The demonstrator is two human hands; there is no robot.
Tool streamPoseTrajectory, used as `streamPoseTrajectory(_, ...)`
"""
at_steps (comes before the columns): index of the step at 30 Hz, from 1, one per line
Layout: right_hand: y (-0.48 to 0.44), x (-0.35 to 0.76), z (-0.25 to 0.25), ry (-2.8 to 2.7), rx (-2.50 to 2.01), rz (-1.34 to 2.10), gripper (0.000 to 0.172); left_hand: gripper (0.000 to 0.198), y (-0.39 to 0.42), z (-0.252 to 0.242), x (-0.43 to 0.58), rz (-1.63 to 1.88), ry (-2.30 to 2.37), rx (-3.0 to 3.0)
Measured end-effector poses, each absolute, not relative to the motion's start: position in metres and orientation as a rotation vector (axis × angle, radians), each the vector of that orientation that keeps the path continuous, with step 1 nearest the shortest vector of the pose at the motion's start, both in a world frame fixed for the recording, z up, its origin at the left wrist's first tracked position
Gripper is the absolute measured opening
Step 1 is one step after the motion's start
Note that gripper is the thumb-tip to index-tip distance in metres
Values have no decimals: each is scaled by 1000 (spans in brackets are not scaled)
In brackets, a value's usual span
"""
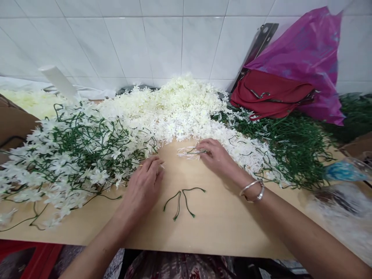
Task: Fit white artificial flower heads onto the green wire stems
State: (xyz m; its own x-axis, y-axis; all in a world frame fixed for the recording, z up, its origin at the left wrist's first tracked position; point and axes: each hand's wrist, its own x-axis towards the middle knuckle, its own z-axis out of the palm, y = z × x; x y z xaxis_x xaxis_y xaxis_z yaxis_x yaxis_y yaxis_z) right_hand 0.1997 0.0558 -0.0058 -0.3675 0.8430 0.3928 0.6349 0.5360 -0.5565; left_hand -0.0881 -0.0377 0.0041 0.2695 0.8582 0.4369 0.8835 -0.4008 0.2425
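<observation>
My left hand (145, 182) rests on the wooden table (221, 228), fingers curled together at the edge of a heap of green stems with white flowers (69, 155); I cannot make out whether they pinch anything. My right hand (216, 155), with two bangles at the wrist, pinches a small green-stemmed sprig with white petals (188, 152) at the edge of a big pile of loose cream-white flower heads (180, 108). A bare green stem with several branches (183, 199) lies on the table between my wrists.
A pile of bare green stems (290, 147) lies to the right. Behind it sit a red bag (270, 95) and a purple plastic bag (310, 50) against the white tiled wall. Clear plastic bags (343, 205) lie at far right, a brown box (14, 124) at left.
</observation>
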Motion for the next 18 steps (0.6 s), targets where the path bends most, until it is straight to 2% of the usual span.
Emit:
streamPoseTrajectory(3,51,216,2,-2109,-1194,439,20,23,-38,9,-76,-783,-1661,-2517)
streamPoseTrajectory(9,36,221,31,-1960,-1259,261,22,17,-43,8,-37,-875,-1455,-2827)
streamPoseTrajectory(12,19,218,40,-1924,-1353,400,21,17,-45,7,-23,-957,-1360,-2991)
streamPoseTrajectory(15,-4,212,44,-1910,-1405,513,18,29,-40,11,-20,-1155,-1548,-2904)
streamPoseTrajectory(18,-25,200,48,-1970,-1395,473,13,46,-27,22,-21,-1314,-1676,-2731)
